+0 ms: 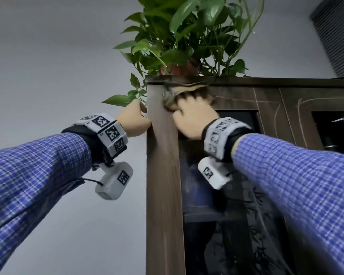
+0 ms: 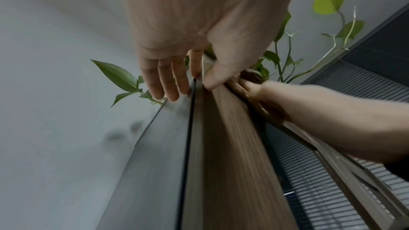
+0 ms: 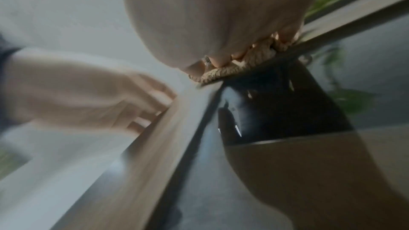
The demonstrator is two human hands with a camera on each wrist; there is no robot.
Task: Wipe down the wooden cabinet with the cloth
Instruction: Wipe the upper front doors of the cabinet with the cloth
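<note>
A tall dark wooden cabinet (image 1: 163,175) stands before me, seen from below. My right hand (image 1: 191,118) grips a tan woven cloth (image 1: 184,90) and presses it against the top left of the cabinet front, just under the top edge. In the right wrist view the fingers (image 3: 218,61) curl into the bunched cloth (image 3: 223,73). My left hand (image 1: 134,120) holds the cabinet's front left corner. In the left wrist view its fingers (image 2: 168,83) lie on the side panel and its thumb (image 2: 217,76) lies on the front edge.
A leafy green plant (image 1: 187,32) in a reddish pot (image 1: 179,69) stands on the cabinet top right above the cloth, with leaves trailing over the left corner. Glass doors (image 1: 216,195) show dark contents inside. A grey wall (image 1: 48,56) lies left; dark blinds (image 1: 338,32) hang upper right.
</note>
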